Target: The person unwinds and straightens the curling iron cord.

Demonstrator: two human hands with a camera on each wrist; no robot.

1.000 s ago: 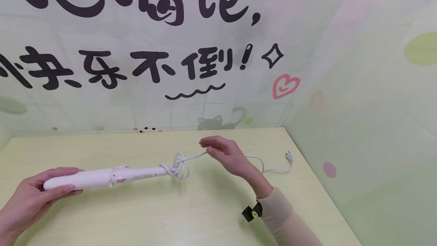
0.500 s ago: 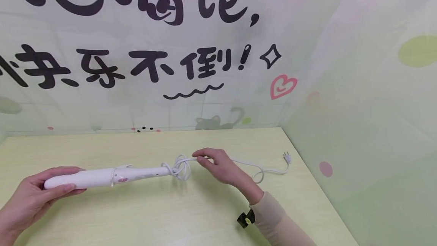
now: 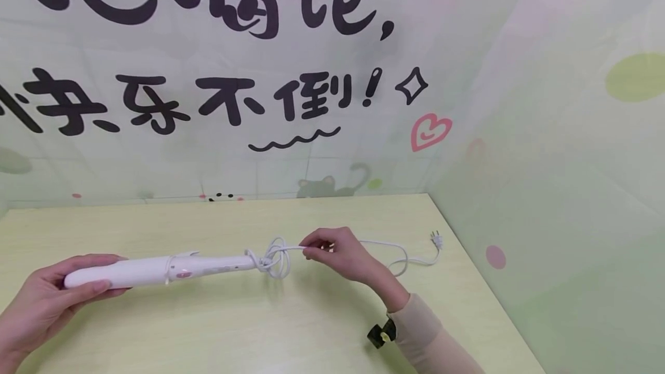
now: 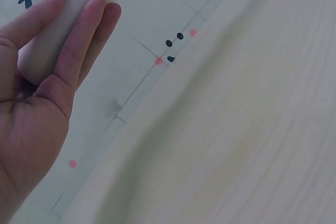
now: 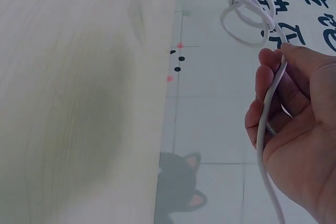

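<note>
In the head view my left hand (image 3: 59,299) grips the thick rounded end of a white curling iron (image 3: 140,272), raised above the table. The left wrist view shows the fingers and thumb around that white end (image 4: 50,51). A pinkish button sits near the iron's middle. Its white cord (image 3: 277,261) is looped in a loose tangle at the thin end of the handle. Just right of the tangle, my right hand (image 3: 343,255) pinches the cord between thumb and fingers. In the right wrist view the cord (image 5: 262,140) runs across the curled fingers and down past the palm.
The cord trails right to a two-pin plug (image 3: 437,240) near the right side of the pale wooden table (image 3: 208,328). A printed wall (image 3: 228,166) stands behind, another wall (image 3: 571,218) at right. A dark wrist device (image 3: 381,332) is on my right sleeve.
My right hand has come down and left along the cord towards the tangle, and its fingers have closed to pinch it. The left hand and the curling iron have barely moved.
</note>
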